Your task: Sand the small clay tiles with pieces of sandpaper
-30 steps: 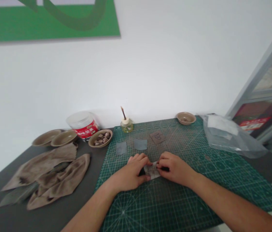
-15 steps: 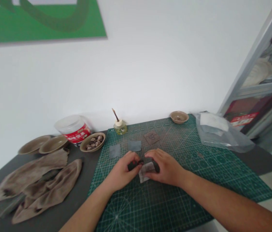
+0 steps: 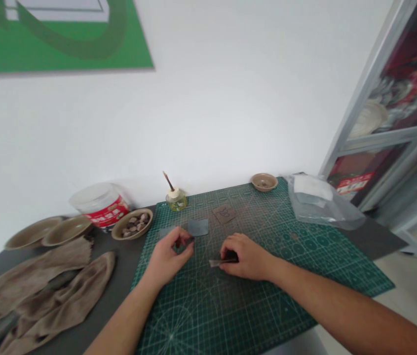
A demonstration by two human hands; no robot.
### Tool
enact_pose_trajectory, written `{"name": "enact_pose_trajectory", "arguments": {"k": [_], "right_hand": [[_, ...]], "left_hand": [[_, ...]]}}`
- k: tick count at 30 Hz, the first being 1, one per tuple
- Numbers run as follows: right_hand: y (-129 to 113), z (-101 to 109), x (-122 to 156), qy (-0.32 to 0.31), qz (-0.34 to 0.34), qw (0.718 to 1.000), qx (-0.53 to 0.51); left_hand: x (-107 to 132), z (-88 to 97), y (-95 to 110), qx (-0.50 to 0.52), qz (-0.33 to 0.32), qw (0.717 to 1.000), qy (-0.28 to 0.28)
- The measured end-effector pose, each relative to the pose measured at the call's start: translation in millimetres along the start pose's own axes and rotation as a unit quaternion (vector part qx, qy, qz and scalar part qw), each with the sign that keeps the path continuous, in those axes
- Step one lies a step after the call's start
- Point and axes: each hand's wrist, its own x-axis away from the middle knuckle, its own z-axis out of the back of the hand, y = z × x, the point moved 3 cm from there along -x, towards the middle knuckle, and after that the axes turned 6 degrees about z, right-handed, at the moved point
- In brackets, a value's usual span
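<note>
Grey strip (image 3: 215,263) — tip leftward, right hand (image 3: 247,257)

1. Bright, even, diffuse light fills the scene, and the white wall (image 3: 208,113) looks pale and smooth; where the light comes from cannot be told.
2. Faint, soft shadows lie beneath the left hand (image 3: 166,259) and right hand (image 3: 245,257) on the green cutting mat (image 3: 252,315).
3. The plastic bag (image 3: 322,207) shows a dull sheen, without harsh glare.
4. Wide-angle distortion stretches the edges, slanting the metal cabinet frame (image 3: 363,86) and the green wall panel (image 3: 8,61).
5. Fine detail looks soft throughout, and small objects held in the fingers blur.
</note>
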Motion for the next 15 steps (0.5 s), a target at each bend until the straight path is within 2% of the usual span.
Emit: {"name": "enact_pose_trajectory", "arguments": {"k": [6,15], "right_hand": [[10,8,3,0.112,-0.075,0.985,-0.105],[10,12,1,0.123,-0.056,0.985,-0.109]], "left_hand": [[0,1.1,-3,-0.003,0.002,1.0,-0.002],[0,0.3,-2,-0.005,-0.005,1.0,-0.023]]}}
